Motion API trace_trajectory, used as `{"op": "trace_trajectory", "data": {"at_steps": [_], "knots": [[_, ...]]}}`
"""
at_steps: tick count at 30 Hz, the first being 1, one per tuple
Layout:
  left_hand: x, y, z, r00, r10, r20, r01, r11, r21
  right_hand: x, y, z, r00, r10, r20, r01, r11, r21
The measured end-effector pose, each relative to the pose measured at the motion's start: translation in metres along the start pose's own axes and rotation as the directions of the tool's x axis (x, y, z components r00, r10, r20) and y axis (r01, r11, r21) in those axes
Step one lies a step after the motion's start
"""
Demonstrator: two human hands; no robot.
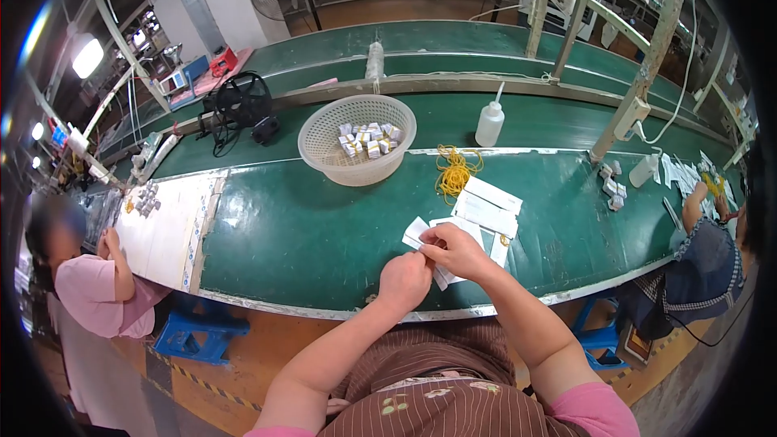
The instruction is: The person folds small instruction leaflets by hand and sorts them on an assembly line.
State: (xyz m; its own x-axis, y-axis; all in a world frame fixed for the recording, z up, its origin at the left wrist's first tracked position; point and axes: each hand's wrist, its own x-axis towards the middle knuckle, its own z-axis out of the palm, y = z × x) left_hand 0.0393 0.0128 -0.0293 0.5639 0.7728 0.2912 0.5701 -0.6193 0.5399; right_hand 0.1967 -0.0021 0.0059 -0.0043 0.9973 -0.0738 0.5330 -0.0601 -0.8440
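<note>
Both of my hands meet over the green table near its front edge. My left hand (406,282) is closed at the lower end of a folded white paper strip (415,231). Touching the same strip, my right hand (453,249) has its fingers pinched together. More white strips (488,205) lie flat just beyond and to the right, with a small yellow band on one. A tangle of yellow rubber bands (456,174) sits behind them. Farther left, a white plastic basket (320,155) holds several small banded white bundles (372,144).
A squeeze bottle (490,125) stands behind the bands. A black fan (243,103) is at the back left. One person in pink (101,287) sits at the left; another (700,263) works at the right beside strips and a second bottle (644,170). A post (639,89) rises at the right.
</note>
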Motion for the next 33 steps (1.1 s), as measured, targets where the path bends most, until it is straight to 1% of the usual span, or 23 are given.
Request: {"op": "trace_trajectory", "data": {"at_steps": [2,3,6,9,13,16,17,21,24,27,30,32,33], "knots": [[0.0,0.0,0.0,0.998,0.038,0.057,-0.039,0.999,0.02,-0.002,-0.002,-0.005,0.999,0.017,0.028,-0.017,1.0,0.01],[0.0,-0.002,0.001,0.995,0.034,0.092,-0.038,0.999,0.037,-0.002,0.0,-0.006,0.999,0.022,0.048,-0.023,1.0,0.019],[0.001,-0.002,-0.001,0.993,0.063,0.097,-0.063,0.998,-0.001,-0.002,0.007,-0.005,1.0,-0.017,0.025,0.017,1.0,-0.013],[0.001,-0.002,-0.003,0.995,0.087,0.046,-0.087,0.996,0.013,0.001,0.018,-0.002,0.999,-0.046,0.005,0.046,0.999,0.027],[-0.001,-0.006,-0.005,0.991,0.137,0.011,-0.137,0.99,0.042,0.005,0.015,-0.003,0.997,0.038,0.069,-0.046,0.99,0.13],[0.0,-0.005,-0.01,0.989,0.142,0.041,-0.145,0.987,0.064,0.005,0.01,-0.006,0.995,0.032,0.095,-0.04,0.996,0.078],[-0.001,-0.006,-0.01,0.986,0.164,0.007,-0.164,0.984,0.063,0.005,0.007,-0.007,0.996,0.014,0.084,-0.021,0.997,0.075],[0.0,-0.005,-0.013,0.985,0.174,0.007,-0.174,0.981,0.083,0.008,0.008,-0.008,0.995,-0.019,0.098,0.008,0.994,0.109],[0.001,-0.008,-0.01,0.982,0.191,0.002,-0.19,0.976,0.106,0.009,0.002,-0.011,0.995,-0.049,0.088,0.05,0.999,-0.008],[0.001,-0.006,-0.012,0.981,0.192,0.017,-0.193,0.974,0.115,0.008,0.0,-0.01,0.997,-0.066,0.028,0.069,0.994,-0.082],[0.004,-0.003,-0.016,0.984,0.174,0.022,-0.176,0.979,0.1,0.004,-0.004,-0.006,0.988,-0.132,-0.081,0.124,0.988,-0.098],[0.007,-0.005,-0.019,0.986,0.168,-0.002,-0.168,0.983,0.068,0.002,0.001,-0.004,0.959,-0.223,-0.173,0.183,0.958,-0.22],[0.011,-0.003,-0.024,0.996,0.074,-0.043,-0.075,0.997,-0.018,0.003,0.003,-0.004,0.936,-0.279,-0.212,0.215,0.935,-0.282]]}}
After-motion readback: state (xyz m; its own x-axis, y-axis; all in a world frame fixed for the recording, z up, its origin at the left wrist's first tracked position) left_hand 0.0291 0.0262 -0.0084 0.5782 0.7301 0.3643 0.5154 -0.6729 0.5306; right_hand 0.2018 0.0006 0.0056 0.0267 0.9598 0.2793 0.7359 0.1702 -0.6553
